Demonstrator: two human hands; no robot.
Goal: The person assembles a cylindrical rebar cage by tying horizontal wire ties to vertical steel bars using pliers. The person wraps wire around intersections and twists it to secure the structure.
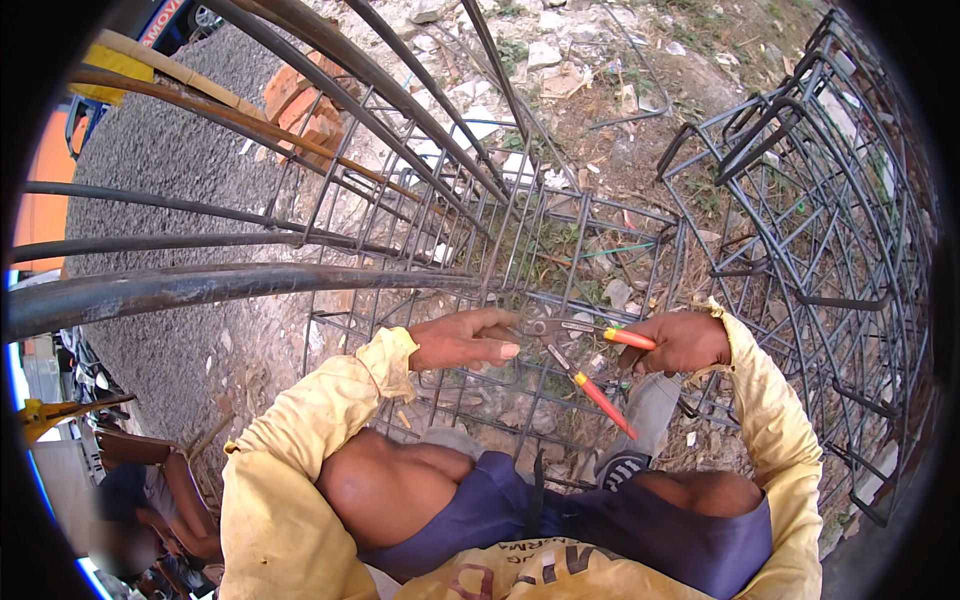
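My right hand (680,342) is closed round one red-and-yellow handle of a pair of pincers (604,404). The pincers' other handle hangs free, so the two handles stand wide apart. The metal head points left, over a cage of tied steel rebar (568,250). My left hand (465,340) is beside that head, its thumb and fingers stretched out and apart, and I make out nothing in it. Upright bars and thin crossing rods of the cage pass just beyond both hands. Any tie wire at the pincers' jaws is too fine to make out.
Long rebar (250,285) juts out to the left and up. A stack of bent steel frames (810,200) stands on the right. Bricks (305,105) and a grey gravel heap (150,160) lie at the left, rubble (545,55) beyond. Another person (160,510) is at lower left.
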